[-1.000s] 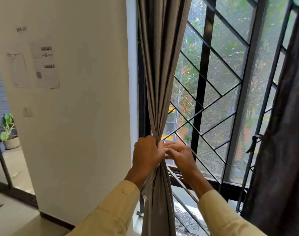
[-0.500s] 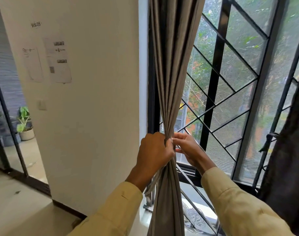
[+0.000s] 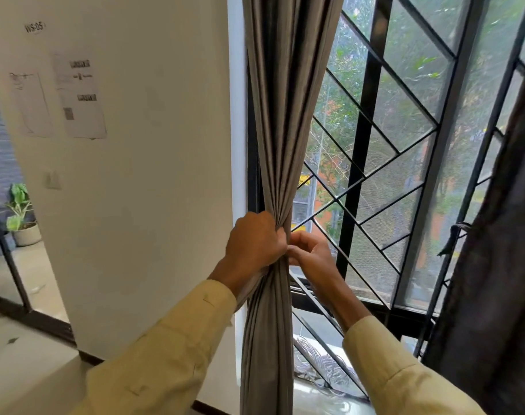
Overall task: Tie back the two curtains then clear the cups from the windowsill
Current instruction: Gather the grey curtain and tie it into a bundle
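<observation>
The left curtain (image 3: pixel 285 121) is grey and gathered into a tight bunch beside the window frame. My left hand (image 3: pixel 253 245) is clenched around the bunch at waist height. My right hand (image 3: pixel 310 256) reaches behind the bunch from the window side, fingers curled against the fabric; what it pinches is hidden. The right curtain (image 3: pixel 500 250) is dark and hangs loose at the right edge, with a tie strap (image 3: pixel 452 238) dangling on the grille beside it. The windowsill (image 3: pixel 321 396) shows at the bottom. No cups are in view.
A black metal grille (image 3: pixel 366 151) with diagonal bars covers the window. A white wall (image 3: pixel 153 181) with pinned papers stands left of the curtain. A potted plant (image 3: pixel 23 217) sits beyond a glass door at far left. A patterned object (image 3: pixel 321 363) lies behind the grille's lower bars.
The view has shifted left and closer to the curtain. My left hand keeps its grip on the bunch, while my right hand has slid further behind the fabric.
</observation>
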